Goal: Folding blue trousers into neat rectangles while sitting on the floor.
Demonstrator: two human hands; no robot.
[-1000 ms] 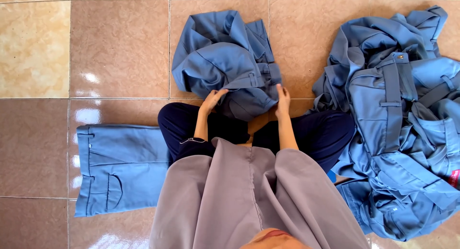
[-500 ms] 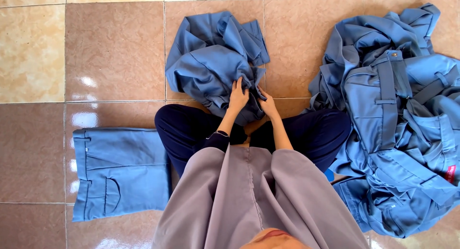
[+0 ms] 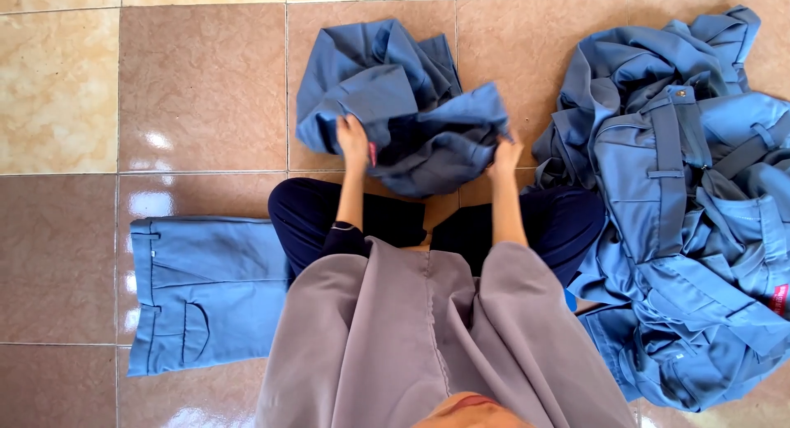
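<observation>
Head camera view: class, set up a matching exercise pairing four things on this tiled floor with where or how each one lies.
Things:
1. crumpled blue garment
2. folded blue trousers
3. heap of blue clothes
4. left hand

Places or states:
A. piled loosely on the person's right
B. lying flat on the person's left
C. held at both edges, in front of the knees
D. gripping the garment's left edge

Pairs: 1-C, 2-B, 3-A, 4-D

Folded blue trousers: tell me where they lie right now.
In the head view the folded blue trousers lie flat on the tiled floor at the person's left side, beside the left knee, apart from both hands.
</observation>
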